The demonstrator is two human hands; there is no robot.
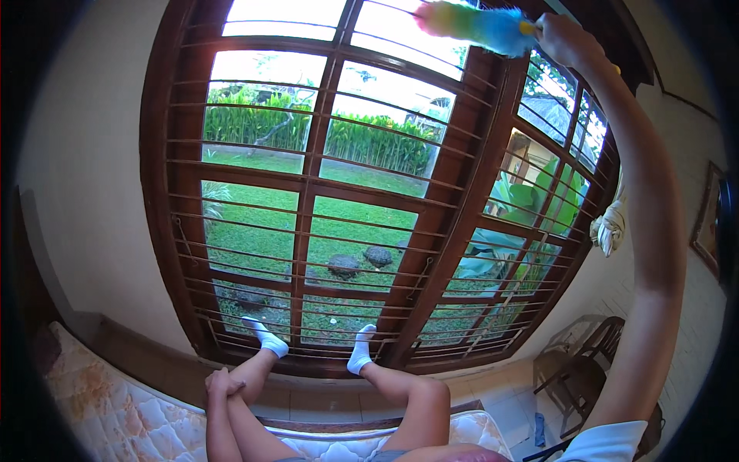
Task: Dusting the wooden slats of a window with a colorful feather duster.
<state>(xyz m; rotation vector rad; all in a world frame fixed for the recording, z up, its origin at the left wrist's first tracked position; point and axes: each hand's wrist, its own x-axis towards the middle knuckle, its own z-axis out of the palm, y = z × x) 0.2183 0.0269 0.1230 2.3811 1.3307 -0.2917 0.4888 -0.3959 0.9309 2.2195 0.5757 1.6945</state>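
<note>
Raised at the upper right, my right hand (568,39) grips the handle of a fluffy rainbow-coloured duster (482,28). The duster's head points left across the top of a wooden-framed window (309,187) with thin horizontal metal bars. Low on the left, my left hand (224,382) rests on my bent leg near the knee, and no object shows in it. My feet, in white socks (361,349), are up against the bottom of the window and its bars.
Beneath me lies a mattress with a floral cover (133,413). A dark wooden chair (583,369) stands at the lower right, close to a small grey-blue item (540,429) on the tiled floor. A knotted pale curtain (609,228) hangs beside the window; a framed picture (705,222) is on the right wall.
</note>
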